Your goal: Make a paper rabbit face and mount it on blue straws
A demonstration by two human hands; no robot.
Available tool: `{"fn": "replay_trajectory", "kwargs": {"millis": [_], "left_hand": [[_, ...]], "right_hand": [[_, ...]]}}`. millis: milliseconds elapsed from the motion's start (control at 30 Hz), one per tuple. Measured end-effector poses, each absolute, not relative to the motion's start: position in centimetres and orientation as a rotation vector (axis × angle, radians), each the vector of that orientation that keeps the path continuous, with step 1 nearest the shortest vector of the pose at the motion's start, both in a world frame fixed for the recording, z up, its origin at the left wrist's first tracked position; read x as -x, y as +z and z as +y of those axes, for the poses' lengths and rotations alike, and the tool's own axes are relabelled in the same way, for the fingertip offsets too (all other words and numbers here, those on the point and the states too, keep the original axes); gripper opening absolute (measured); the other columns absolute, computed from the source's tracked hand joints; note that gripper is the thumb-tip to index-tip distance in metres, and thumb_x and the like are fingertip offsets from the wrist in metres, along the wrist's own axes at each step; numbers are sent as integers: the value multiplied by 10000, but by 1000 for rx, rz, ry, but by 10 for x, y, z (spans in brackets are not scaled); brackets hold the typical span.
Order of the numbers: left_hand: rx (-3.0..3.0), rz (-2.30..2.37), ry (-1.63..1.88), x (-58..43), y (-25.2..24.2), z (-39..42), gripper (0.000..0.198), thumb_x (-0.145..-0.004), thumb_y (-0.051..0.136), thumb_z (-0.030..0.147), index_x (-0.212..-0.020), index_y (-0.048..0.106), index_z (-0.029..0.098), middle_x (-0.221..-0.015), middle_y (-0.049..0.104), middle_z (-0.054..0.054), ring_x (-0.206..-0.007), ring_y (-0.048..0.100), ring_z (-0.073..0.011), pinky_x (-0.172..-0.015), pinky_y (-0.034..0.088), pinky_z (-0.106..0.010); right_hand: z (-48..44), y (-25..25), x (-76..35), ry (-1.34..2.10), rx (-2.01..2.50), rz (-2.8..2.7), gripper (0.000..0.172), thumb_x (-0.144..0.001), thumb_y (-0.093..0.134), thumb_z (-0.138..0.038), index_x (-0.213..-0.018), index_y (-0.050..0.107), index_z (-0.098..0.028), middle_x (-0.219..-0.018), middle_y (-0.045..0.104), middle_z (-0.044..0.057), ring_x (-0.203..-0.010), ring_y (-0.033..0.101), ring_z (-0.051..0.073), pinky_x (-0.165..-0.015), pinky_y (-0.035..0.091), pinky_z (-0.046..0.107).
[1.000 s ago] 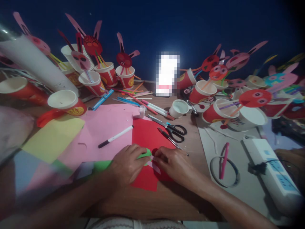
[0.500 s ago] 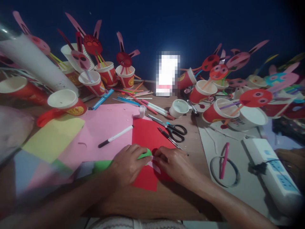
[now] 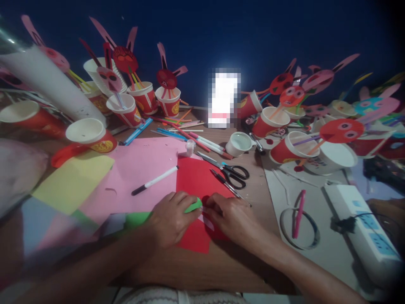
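Close together over a red sheet of paper (image 3: pixel 193 177), both hands pinch small paper pieces. My left hand (image 3: pixel 171 217) is closed on a small green paper piece (image 3: pixel 193 205), which shows between its thumb and fingers. Fingertips of my right hand (image 3: pixel 230 215) press together just beside it, at the end of a narrow pale strip; what exactly they grip is partly hidden. A pale pink curved paper piece (image 3: pixel 208 222) lies below the fingertips on the red sheet. Black-handled scissors (image 3: pixel 234 174) and a pen (image 3: pixel 226 182) rest beyond my right hand.
A marker (image 3: pixel 155 180) lies on the pink paper (image 3: pixel 142 164). Red paper cups (image 3: pixel 169 107) with rabbit-faced paper figures line the back. A small white cup (image 3: pixel 239 145) stands behind the scissors. At right are a tape roll (image 3: pixel 281 230) and a power strip (image 3: pixel 370 223).
The whole view has shifted slightly, so things sit a little further right. Both hands keep nearly the same pose, still pinching at the same spot.
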State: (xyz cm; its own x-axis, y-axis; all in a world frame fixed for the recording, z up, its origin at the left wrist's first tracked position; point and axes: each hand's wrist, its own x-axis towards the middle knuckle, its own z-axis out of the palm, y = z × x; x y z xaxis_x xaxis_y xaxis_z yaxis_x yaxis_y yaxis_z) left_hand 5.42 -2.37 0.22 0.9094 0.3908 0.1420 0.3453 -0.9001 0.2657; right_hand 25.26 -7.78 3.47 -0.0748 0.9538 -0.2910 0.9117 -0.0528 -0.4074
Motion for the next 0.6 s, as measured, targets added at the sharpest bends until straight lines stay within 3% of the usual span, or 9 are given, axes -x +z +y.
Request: {"fn": "replay_trajectory", "kwargs": {"millis": [400,600], "left_hand": [[-2836,595,268,-58,6,-26,281,-850,460,126,-1075,612,196,-1097,594,-105,-906,501,-252,-743,442,-392],[-2814,557,278,-56,6,-23,304,-836,458,102,-1082,607,199,-1120,593,-97,-918,502,-238,-751,444,-376]], "right_hand": [[-83,30,-251,389,2124,-2279,186,-889,546,-362,-928,661,-221,-659,723,35,-600,683,223,-551,315,293],[-83,32,-258,339,1990,-2256,179,-873,580,-366,-866,667,-210,-698,710,28,-644,657,195,-612,337,298]]}}
